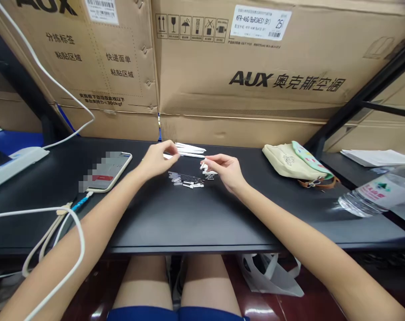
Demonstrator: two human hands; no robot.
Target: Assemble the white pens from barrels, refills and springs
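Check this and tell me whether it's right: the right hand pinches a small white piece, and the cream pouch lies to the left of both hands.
Not quite. The head view shows the cream pouch on the right, beyond the right hand, which does pinch a small white piece.

And there's a generous lane here: open tabletop [192, 218] along the near edge, between the forearms, wide enough for a hand coming straight in! Deeper, loose small parts [189, 184] block the middle, white sticks [190, 148] lie behind, and cardboard boxes [202, 96] wall off the back. Left, the phone [113, 171] and a looping white cable [83, 245] crowd the forearm. Right, there's room between the right hand [225, 170] and the pouch [282, 162], a bottle [372, 196] beyond.
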